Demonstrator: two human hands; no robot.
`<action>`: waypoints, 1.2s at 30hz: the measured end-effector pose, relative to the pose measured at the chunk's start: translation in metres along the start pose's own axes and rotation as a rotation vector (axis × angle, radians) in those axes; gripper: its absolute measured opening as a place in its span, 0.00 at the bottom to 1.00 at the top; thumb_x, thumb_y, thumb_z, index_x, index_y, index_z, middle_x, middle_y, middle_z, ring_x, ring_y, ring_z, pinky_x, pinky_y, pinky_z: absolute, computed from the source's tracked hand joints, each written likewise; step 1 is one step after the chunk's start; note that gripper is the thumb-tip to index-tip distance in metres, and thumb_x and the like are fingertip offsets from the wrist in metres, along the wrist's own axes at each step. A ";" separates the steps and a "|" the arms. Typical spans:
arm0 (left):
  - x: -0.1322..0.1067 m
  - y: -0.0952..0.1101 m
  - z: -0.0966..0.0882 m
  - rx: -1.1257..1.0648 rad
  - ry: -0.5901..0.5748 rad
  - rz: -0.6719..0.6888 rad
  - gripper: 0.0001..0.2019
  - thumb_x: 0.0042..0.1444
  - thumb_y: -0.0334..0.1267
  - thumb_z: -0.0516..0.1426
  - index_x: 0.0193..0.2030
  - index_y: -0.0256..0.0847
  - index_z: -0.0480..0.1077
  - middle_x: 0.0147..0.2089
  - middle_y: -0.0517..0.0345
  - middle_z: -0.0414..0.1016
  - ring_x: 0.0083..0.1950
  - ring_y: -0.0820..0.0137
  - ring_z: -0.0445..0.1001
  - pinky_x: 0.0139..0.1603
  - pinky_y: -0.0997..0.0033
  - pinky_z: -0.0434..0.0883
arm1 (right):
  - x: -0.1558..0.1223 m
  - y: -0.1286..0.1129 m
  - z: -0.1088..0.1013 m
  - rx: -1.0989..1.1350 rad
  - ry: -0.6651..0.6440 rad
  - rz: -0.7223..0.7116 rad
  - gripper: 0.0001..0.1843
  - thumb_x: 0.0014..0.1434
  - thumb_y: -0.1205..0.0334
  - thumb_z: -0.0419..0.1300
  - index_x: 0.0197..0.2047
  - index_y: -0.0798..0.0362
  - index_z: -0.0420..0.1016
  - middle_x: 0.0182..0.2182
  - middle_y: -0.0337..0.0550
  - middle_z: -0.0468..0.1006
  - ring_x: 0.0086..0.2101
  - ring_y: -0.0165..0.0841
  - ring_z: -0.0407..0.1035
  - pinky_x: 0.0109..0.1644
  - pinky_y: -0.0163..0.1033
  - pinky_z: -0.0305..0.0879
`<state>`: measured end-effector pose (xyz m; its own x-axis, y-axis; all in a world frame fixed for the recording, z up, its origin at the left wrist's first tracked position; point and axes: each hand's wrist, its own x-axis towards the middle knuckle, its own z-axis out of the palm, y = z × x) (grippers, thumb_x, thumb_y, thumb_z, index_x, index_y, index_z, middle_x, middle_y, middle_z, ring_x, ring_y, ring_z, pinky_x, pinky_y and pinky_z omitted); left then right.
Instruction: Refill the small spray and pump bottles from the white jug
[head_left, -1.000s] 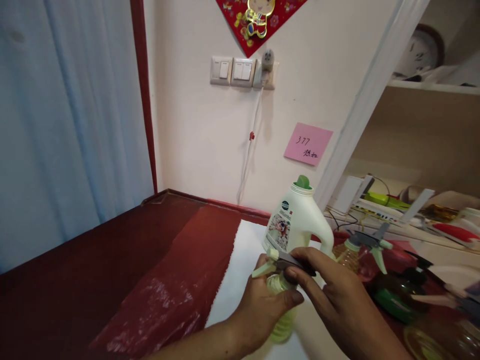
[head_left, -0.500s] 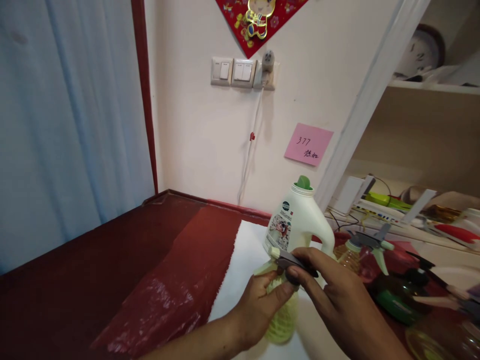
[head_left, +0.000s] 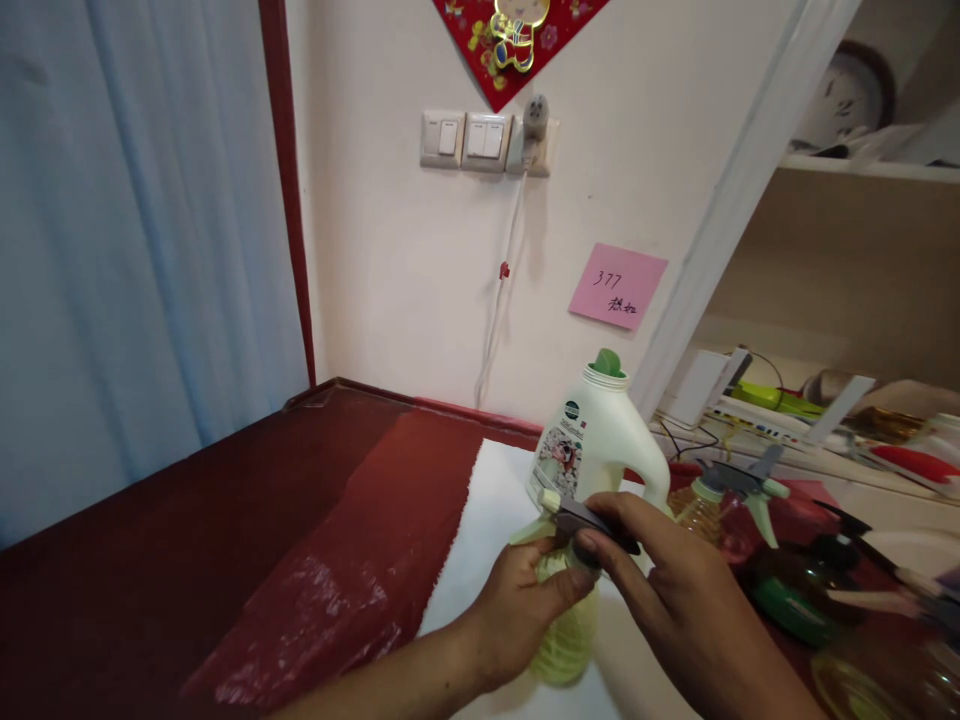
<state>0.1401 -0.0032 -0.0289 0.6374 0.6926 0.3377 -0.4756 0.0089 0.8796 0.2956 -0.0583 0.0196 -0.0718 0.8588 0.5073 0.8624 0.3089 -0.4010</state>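
A clear spray bottle (head_left: 564,640) with yellow-green liquid and a grey trigger head stands on a white sheet (head_left: 491,520). My left hand (head_left: 517,600) is wrapped round its upper part, just below the head. The grey spray head (head_left: 581,517), with its pale nozzle pointing left, is gripped by the fingers of my right hand (head_left: 660,580). Right behind stands a pale green jug (head_left: 619,425) with a printed label, a side handle and a green spout, its mouth uncapped. My right hand hides the jug's lower part.
More spray bottles (head_left: 701,510) and a dark green bottle (head_left: 795,600) crowd the right side. A white router (head_left: 780,420) sits on the shelf behind them. Red plastic film (head_left: 322,600) covers the table to the left, beside a blue curtain (head_left: 150,250).
Both hands keep their hold on the spray bottle and its head, with barely any shift. The jug and other bottles stay where they were.
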 end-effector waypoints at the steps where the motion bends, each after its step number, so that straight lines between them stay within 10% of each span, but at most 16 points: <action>1: 0.000 0.000 -0.001 0.003 -0.012 0.008 0.17 0.62 0.40 0.61 0.57 0.40 0.75 0.57 0.50 0.79 0.64 0.54 0.70 0.65 0.56 0.62 | 0.000 0.000 0.000 -0.006 0.003 0.001 0.08 0.69 0.52 0.53 0.48 0.42 0.69 0.38 0.37 0.79 0.37 0.33 0.75 0.38 0.37 0.70; 36: -0.002 -0.003 -0.001 0.074 0.043 0.021 0.19 0.61 0.38 0.63 0.58 0.37 0.72 0.58 0.50 0.77 0.62 0.55 0.71 0.64 0.59 0.64 | -0.001 -0.006 0.004 -0.210 0.067 -0.061 0.11 0.68 0.50 0.54 0.50 0.44 0.67 0.37 0.40 0.81 0.35 0.37 0.78 0.34 0.39 0.72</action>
<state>0.1400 -0.0040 -0.0326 0.6000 0.7226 0.3433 -0.4420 -0.0583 0.8951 0.2888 -0.0589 0.0183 -0.0993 0.8100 0.5780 0.9433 0.2615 -0.2044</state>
